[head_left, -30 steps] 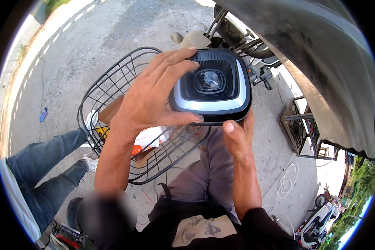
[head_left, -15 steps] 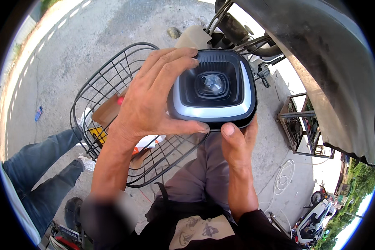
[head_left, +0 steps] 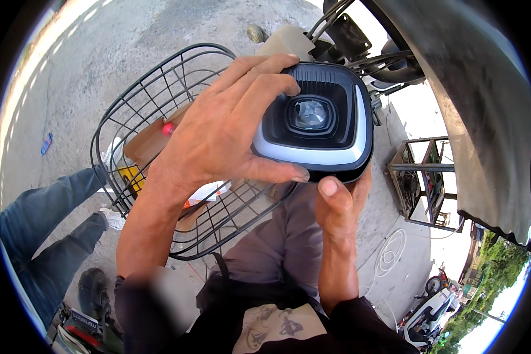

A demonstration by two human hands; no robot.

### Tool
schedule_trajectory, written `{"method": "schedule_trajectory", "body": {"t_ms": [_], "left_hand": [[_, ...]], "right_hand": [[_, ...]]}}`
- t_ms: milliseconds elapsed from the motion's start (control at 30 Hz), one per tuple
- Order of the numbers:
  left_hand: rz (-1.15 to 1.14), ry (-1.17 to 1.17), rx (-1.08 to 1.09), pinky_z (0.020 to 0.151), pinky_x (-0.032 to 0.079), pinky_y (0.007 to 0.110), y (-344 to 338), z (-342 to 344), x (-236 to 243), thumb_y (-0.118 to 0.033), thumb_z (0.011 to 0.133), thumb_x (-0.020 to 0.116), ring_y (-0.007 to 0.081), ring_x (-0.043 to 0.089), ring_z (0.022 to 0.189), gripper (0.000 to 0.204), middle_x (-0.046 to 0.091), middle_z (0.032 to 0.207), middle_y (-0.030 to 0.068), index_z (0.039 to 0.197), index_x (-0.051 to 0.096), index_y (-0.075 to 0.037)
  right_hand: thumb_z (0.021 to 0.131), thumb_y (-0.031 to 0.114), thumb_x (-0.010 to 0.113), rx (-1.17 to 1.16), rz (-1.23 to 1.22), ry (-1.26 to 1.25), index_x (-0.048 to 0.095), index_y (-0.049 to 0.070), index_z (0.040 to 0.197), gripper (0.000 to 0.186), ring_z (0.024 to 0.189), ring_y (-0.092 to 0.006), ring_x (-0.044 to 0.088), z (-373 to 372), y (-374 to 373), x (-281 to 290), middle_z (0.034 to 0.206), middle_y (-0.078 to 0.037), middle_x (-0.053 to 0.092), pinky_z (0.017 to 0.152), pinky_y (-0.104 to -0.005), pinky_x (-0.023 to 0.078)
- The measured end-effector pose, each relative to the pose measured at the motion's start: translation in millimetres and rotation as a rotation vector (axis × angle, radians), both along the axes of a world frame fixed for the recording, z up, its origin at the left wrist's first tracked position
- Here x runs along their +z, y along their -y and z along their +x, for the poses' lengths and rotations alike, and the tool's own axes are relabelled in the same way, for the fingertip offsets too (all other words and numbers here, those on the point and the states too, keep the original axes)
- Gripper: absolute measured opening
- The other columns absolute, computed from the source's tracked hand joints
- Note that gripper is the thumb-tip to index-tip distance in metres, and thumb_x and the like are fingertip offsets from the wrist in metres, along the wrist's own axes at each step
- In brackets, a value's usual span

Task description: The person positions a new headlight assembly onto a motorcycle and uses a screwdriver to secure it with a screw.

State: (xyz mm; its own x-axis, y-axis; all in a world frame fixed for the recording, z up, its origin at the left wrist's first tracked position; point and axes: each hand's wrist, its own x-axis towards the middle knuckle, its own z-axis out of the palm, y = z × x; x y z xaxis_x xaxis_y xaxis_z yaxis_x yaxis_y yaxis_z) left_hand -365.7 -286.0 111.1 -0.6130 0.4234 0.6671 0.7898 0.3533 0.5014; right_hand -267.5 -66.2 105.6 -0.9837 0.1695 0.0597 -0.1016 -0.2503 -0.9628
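Note:
A squarish black headlamp (head_left: pixel 311 115) with a silver band and a round clear lens faces up in both hands. My left hand (head_left: pixel 224 127) spans its left side, fingertips on the upper edge and thumb along the lower edge. My right hand (head_left: pixel 342 212) supports it from below at the lower right, thumb upright; its other fingers are mostly hidden. Under them is a black wire basket (head_left: pixel 194 255) holding an open cardboard box (head_left: pixel 143 144), a small red round item (head_left: pixel 169 128), a yellow item (head_left: pixel 133 177) and white-and-orange packaging (head_left: pixel 206 192).
Another person's legs (head_left: pixel 50 212) stand at left. A dark canopy (head_left: pixel 472 88) overhangs the right, beside cables and metal vehicle parts (head_left: pixel 348 35). A metal-framed cart (head_left: pixel 422 168), coiled white hose (head_left: pixel 389 253) and parked scooter (head_left: pixel 430 307) lie to the right.
The headlamp sits slightly farther right in the view, still held the same way. The basket and the other person's legs appear shifted left.

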Motion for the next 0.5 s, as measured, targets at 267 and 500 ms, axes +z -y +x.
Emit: {"method": "schedule_trajectory", "body": {"t_ms": [267,500], "left_hand": [[0.086,0.110,-0.035,0.117,0.048,0.046,10.5,-7.1,-3.1,-0.063,0.068,0.098,0.0365,0.065,0.135,0.101,0.064,0.157,0.0174,0.143,0.065,-0.004],[0.137,0.109,-0.068,0.120,0.049,0.046,11.4,-10.8,-11.7,-0.077,0.095,0.072,0.0325,0.065,0.140,0.100,0.066,0.154,0.0168,0.158,0.056,-0.001]], "right_hand": [[0.081,0.028,0.094,-0.016,-0.099,0.092,0.030,-0.001,0.170,0.114,0.134,-0.0273,0.064,5.8,5.3,2.4,0.149,-0.018,0.059,0.117,-0.0426,0.052],[0.099,0.049,0.078,0.020,-0.155,0.037,0.053,0.000,0.157,0.080,0.136,-0.0314,0.067,6.4,-7.8,-9.1,0.149,-0.015,0.066,0.112,-0.0522,0.059]]}}
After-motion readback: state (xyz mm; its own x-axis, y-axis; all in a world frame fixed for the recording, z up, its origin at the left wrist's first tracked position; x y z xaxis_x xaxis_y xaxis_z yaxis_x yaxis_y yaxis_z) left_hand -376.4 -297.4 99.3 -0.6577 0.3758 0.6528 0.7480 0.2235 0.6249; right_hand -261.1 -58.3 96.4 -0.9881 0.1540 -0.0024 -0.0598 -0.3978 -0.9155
